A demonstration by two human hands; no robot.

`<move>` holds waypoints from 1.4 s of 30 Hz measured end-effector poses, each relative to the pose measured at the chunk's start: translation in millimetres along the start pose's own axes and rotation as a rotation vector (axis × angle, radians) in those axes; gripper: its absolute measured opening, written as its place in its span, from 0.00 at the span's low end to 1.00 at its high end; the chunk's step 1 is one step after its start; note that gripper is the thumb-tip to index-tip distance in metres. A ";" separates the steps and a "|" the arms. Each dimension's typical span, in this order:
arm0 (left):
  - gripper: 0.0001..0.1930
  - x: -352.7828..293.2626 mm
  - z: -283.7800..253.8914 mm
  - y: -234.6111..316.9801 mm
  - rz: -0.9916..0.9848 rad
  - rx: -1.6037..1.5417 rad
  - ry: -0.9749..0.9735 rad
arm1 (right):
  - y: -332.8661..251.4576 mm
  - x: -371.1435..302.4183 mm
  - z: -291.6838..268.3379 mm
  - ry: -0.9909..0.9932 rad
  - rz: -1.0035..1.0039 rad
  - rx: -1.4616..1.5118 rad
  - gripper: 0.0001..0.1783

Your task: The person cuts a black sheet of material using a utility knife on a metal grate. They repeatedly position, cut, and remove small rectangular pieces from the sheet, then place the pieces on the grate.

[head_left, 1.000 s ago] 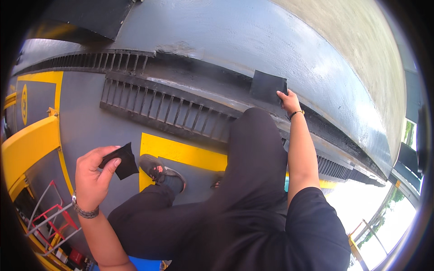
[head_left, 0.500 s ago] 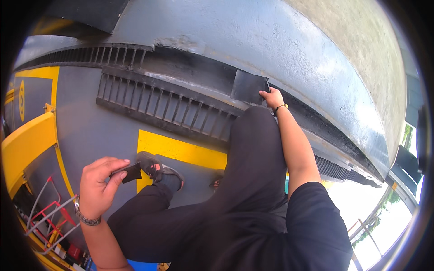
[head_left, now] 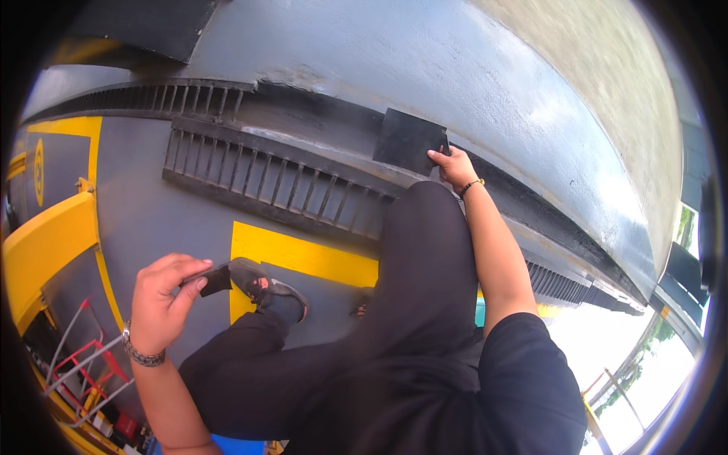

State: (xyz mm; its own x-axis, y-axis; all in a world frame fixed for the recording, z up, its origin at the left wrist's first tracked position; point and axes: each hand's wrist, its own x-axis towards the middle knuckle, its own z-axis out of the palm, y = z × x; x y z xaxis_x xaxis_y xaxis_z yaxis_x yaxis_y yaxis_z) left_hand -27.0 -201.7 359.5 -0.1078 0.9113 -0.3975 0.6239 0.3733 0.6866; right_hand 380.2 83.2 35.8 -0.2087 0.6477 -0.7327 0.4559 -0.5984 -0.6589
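My right hand [head_left: 456,168] grips the right edge of a flat black rectangular plate [head_left: 409,141], thumb on top. The plate lies tilted over the open drain channel [head_left: 318,117] beside the wall, its far edge near the wall's foot. Between thumb and fingers, my left hand [head_left: 163,303] pinches a small dark flat piece [head_left: 217,282], held above the floor near my shoe. Part of that piece is hidden by the fingers. A black slatted drain grate [head_left: 280,178] lies lifted out on the floor, alongside the channel.
More grating [head_left: 189,97] sits in the channel at far left, and another stretch [head_left: 565,282] runs to the right. A yellow barrier [head_left: 49,246] stands at left, with a red and grey metal frame [head_left: 87,360] below it. Yellow lines [head_left: 303,250] mark the grey floor.
The black plate has shifted slightly left and up, its tilt changed, with my right hand still on it. My left hand has moved slightly up and left with the small dark piece.
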 end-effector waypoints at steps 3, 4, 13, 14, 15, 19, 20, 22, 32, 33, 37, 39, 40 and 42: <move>0.10 -18.9 -29.3 -2.4 -0.036 0.127 0.246 | -60.0 -44.3 21.9 -0.200 -0.078 0.237 0.12; 0.10 -27.4 -39.8 -16.7 -0.010 0.124 0.325 | -74.6 -58.6 32.8 -0.207 -0.056 0.300 0.12; 0.13 -62.1 16.6 -242.0 -0.561 -0.130 0.597 | -111.8 -97.8 166.7 -0.513 -0.018 0.354 0.09; 0.15 -71.4 37.8 -289.3 -0.500 0.049 0.615 | -109.8 -100.4 187.0 -0.538 -0.002 0.345 0.09; 0.18 -68.3 60.4 -315.4 -0.583 0.065 0.590 | -101.5 -98.2 201.3 -0.543 0.011 0.291 0.07; 0.21 -68.9 138.3 -395.8 -0.672 0.097 0.609 | -78.7 -101.5 262.0 -0.569 0.104 0.232 0.04; 0.22 -73.1 153.0 -412.9 -0.699 0.073 0.634 | -71.1 -101.7 273.9 -0.615 0.125 0.224 0.04; 0.24 -83.7 179.2 -438.1 -0.735 -0.027 0.702 | -54.7 -101.1 293.7 -0.665 0.166 0.173 0.04; 0.33 -23.6 182.2 -323.3 -0.415 0.034 0.871 | 11.5 -101.8 383.3 -0.598 0.237 -0.015 0.05; 0.36 -13.0 180.2 -312.0 -0.406 0.121 0.781 | 18.1 -100.3 392.9 -0.598 0.236 -0.026 0.05; 0.45 24.2 167.1 -300.9 -0.410 0.282 0.479 | 26.8 -104.9 419.3 -0.604 0.235 -0.010 0.07; 0.48 31.1 167.8 -310.4 -0.398 0.254 0.418 | 32.1 -105.3 423.5 -0.631 0.278 -0.012 0.07; 0.49 34.4 169.9 -313.4 -0.388 0.237 0.390 | 32.9 -104.3 422.3 -0.626 0.284 -0.032 0.07; 0.51 39.5 178.0 -314.3 -0.398 0.198 0.364 | 33.0 -103.6 417.4 -0.616 0.296 -0.071 0.07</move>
State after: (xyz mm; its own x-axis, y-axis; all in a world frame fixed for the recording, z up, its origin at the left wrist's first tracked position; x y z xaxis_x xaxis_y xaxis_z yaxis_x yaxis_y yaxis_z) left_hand -89.6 -314.0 19.6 -0.6017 0.7213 -0.3431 0.6097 0.6922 0.3861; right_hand 55.7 -200.5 18.9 -0.5114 0.0627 -0.8571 0.6208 -0.6627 -0.4189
